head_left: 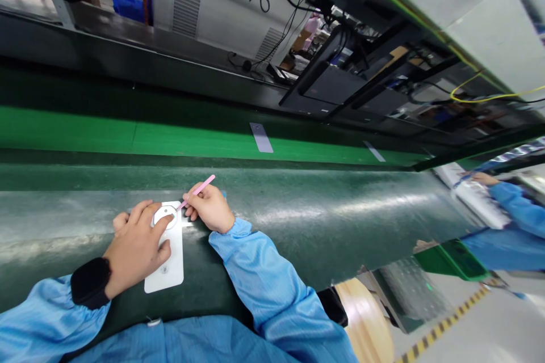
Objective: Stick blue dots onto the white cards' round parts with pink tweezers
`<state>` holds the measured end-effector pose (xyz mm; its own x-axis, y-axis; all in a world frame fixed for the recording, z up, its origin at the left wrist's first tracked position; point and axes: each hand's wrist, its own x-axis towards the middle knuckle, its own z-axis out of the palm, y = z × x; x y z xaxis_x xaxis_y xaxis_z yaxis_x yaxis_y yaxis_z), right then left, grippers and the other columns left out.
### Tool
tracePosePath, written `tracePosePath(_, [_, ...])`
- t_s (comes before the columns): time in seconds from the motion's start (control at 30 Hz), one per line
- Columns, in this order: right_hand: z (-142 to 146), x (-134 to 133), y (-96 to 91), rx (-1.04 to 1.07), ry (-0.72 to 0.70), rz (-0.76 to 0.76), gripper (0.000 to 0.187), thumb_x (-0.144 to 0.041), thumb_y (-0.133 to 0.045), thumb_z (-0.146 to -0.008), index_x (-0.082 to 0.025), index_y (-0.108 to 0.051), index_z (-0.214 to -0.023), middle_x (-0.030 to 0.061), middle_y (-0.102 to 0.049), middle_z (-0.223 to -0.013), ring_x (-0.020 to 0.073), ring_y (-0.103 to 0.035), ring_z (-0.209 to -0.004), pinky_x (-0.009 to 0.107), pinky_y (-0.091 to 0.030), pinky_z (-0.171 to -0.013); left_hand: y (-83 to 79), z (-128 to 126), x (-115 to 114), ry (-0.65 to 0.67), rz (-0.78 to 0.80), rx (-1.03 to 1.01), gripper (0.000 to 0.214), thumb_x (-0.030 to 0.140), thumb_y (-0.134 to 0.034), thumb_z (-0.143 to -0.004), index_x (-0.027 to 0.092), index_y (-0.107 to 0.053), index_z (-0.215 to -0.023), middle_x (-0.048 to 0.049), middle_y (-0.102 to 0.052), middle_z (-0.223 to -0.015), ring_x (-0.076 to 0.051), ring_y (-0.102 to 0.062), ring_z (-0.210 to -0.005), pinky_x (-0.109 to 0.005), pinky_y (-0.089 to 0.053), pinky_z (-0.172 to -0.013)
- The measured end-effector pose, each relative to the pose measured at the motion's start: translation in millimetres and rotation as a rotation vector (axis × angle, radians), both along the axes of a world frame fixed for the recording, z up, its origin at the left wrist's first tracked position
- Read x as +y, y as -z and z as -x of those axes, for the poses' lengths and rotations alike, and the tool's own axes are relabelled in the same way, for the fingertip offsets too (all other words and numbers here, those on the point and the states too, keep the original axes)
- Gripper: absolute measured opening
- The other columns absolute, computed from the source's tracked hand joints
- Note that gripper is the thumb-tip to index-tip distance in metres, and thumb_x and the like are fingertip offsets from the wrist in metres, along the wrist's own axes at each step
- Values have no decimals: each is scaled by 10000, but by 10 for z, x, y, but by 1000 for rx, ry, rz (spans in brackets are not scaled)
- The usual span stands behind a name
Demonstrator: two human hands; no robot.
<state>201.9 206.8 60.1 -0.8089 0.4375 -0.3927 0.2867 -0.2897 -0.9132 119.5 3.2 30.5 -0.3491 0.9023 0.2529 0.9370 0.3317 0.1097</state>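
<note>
Green matting (298, 204) covers a long factory bench, its glossy surface curving away in the wide view, with a brighter green strip (128, 133) along the far side and a pale metal plate (261, 137) lying on that strip. Beyond the bench stand a grey cabinet with louvred vents (186, 11), black equipment units (336, 82) hung with dark cables, a loop of yellow cable (481, 93) and a blue plastic crate (128, 1). Towards the right end, a co-worker in a blue smock (511, 244) rests a hand (485, 179) on white sheets (472, 195) beyond the bench's near edge, with a green tray (451, 260) close by. Yellow-and-black tape (443, 323) runs along the grey floor below. Near the bench's front edge, left of the middle, lies a white rectangular plate (168, 272), carrying a round white ring (165, 216) at its far end. The person wears blue sleeves and a black wristband (91, 282) on the left wrist. The left hand (136, 247) lies over the plate with its fingers spread, the fingertips pressing on the ring. The right hand (208, 207) pinches a slim pink stick (200, 191) between thumb and forefinger, the other fingers curled, and the stick's tip reaches the ring's right rim.
</note>
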Motion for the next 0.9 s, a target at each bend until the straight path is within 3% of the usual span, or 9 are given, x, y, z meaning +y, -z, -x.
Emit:
tracePosePath(0.23, [0, -12, -31, -6, 13, -8, 371, -364, -904, -829, -202, -577, -762, -26, -648, -601, 104, -591, -461, 176, -428, -404, -35, 0, 17, -15, 51, -51, 443, 321, -639, -901, 350, -821, -1303, -161, -731, -1437, -453, -575, -1382, -528, -468, -942])
tracePosePath(0.53, [-17, 16, 17, 18, -9, 2, 406, -414, -917, -829, -203, -572, -792, -16, -663, -650, 112, -618, -500, 181, -458, -430, -93, -11, 45, -35, 101, -65, 351, 296, -650, -897, 339, -849, -1182, -146, -745, -1421, -425, -572, -1387, -506, -459, -938])
tracePosePath(0.77, [-15, 8, -14, 12, -9, 3, 459, -467, -942, -792, -205, -565, -779, -22, -658, -623, 107, -599, -493, 183, -473, -436, -110, 1, 63, -57, 126, -169, 376, 332, -646, -901, 360, -842, -1220, -140, -719, -1484, -457, -551, -1431, -538, -481, -960])
tracePosePath(0.9, [-4, 19, -5, 11, -5, 20, 408, -415, -917, -805, -200, -572, -776, -17, -671, -633, 108, -607, -494, 182, -476, -437, -178, 70, 84, -96, 187, -222, 314, 398, -673, -872, 338, -846, -1127, -145, -667, -1568, -489, -512, -1489, -569, -494, -984])
